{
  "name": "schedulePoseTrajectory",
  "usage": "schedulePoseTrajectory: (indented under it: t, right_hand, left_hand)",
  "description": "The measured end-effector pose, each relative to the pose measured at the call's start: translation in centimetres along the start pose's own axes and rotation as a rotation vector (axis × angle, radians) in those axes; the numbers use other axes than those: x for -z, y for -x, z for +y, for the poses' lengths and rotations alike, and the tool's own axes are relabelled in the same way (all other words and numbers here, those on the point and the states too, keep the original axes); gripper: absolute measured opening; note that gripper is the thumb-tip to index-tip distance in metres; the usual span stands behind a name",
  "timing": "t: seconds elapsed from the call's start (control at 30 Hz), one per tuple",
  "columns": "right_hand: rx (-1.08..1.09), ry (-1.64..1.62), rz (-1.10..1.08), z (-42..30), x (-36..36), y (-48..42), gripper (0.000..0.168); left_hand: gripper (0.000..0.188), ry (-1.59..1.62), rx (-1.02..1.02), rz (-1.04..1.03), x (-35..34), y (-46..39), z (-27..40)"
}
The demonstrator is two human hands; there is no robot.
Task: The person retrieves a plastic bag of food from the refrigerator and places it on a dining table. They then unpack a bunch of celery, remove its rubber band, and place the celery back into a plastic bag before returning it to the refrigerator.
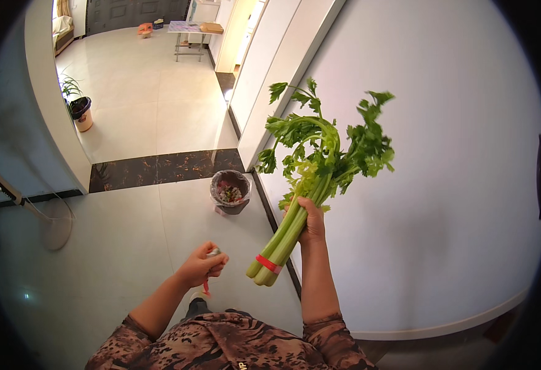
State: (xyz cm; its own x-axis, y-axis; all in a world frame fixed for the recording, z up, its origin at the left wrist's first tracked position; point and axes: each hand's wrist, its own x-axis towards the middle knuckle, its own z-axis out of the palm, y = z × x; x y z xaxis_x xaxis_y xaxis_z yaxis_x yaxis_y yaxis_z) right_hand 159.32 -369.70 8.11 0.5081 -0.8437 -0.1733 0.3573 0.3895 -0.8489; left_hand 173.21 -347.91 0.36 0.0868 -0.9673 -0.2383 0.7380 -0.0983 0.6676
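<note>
A bunch of celery (280, 245) is gripped around its upper stalks by my right hand (314, 224). Its leafy tops (328, 138) fan out upward beside the wall, and the stalk bases tilt down to the left. Red tape (268, 264) binds the stalks near the bases. My left hand (204, 264) is closed, apart from the celery. A red strip (206, 287) dangles beneath its fingers, and a small pale, shiny item (214, 252) shows at the top of the fist. Most of what this hand holds is hidden.
A lined waste bin (231, 189) holding scraps stands on the tiled floor by the right wall (418, 138). Beyond the dark threshold (168, 170) are a potted plant (83, 113) and a folding table (189, 27). A long-handled object (6, 187) leans at left.
</note>
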Motion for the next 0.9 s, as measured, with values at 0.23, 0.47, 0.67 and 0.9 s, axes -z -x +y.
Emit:
schedulePoseTrajectory:
  t: [0.23, 0.47, 0.67, 0.9]
  right_hand:
    - [-0.216, -0.404, -0.212, -2.5, -2.0, 2.3, 0.029]
    - [-0.169, -0.623, -0.451, -2.2, -1.7, 3.3, 0.027]
    - [-0.184, -0.810, -0.644, -2.8, -3.5, 4.2, 0.026]
    - [-0.209, -0.921, -0.735, -3.0, -4.3, 4.6, 0.030]
  left_hand:
    - [0.024, -0.453, 0.285, -0.182, -5.5, 0.2, 1.3]
    - [0.048, -0.473, 0.182, -0.525, -7.5, 0.1, 2.1]
    - [0.022, -0.428, -0.009, -0.447, -9.2, 2.0, 3.6]
    - [0.011, -0.437, -0.142, -0.470, -8.7, 0.8, 1.5]
